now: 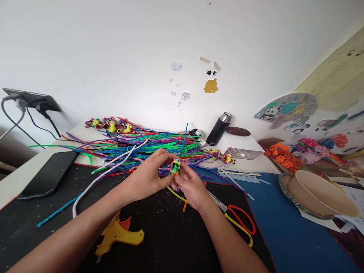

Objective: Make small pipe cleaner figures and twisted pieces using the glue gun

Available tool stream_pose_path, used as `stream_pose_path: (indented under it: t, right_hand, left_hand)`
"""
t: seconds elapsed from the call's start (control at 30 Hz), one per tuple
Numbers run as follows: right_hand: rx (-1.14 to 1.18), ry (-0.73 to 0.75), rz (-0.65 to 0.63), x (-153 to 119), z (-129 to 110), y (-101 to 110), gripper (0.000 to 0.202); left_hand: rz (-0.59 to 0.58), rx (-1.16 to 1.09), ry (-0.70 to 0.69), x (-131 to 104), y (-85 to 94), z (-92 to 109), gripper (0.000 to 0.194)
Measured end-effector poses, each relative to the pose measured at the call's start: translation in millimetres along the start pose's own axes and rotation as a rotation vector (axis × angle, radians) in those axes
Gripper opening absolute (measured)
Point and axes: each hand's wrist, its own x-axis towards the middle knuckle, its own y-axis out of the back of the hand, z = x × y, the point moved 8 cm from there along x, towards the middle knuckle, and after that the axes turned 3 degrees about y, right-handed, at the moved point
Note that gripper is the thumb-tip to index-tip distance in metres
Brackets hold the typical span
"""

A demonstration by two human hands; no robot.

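Note:
Between my two hands, above the black mat (170, 235), is a small colourful pipe-cleaner figure (175, 167) with green, yellow and orange parts. My left hand (152, 170) pinches it from the left with thumb and fingers. From the right and below, my right hand (192, 185) grips it too. A yellow pipe cleaner (179, 194) stretches out below the hands. Just behind them lies a wide pile of pipe cleaners (159, 146) in green, blue, purple and red. Scissors (239, 220) with red and yellow handles rest right of my right wrist.
A yellow glue gun (122, 235) lies under my left forearm, near a white cable (85, 189). At left is a black phone (48, 174). Behind stand a black thermos (218, 129) and a white box (241, 146); finished figures (110, 125) sit by the wall. Bowls (321, 193) are at right.

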Motion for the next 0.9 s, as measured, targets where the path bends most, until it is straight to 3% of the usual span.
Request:
stream_pose_path:
  t: [0.27, 0.57, 0.9]
  right_hand:
    - [-0.062, -0.034, -0.002, 0, 9, -2, 0.039]
    - [-0.148, 0.003, 0.106, 4, 15, 12, 0.040]
    - [-0.382, 0.216, 0.335, 0, -12, 30, 0.037]
  left_hand:
    - [0.006, 0.081, -0.089, -2, -1.6, 4, 0.047]
    - [0.081, 0.211, -0.118, 0, 4.7, -1, 0.039]
    - [0.157, 0.487, -0.109, 5, 5.6, -12, 0.036]
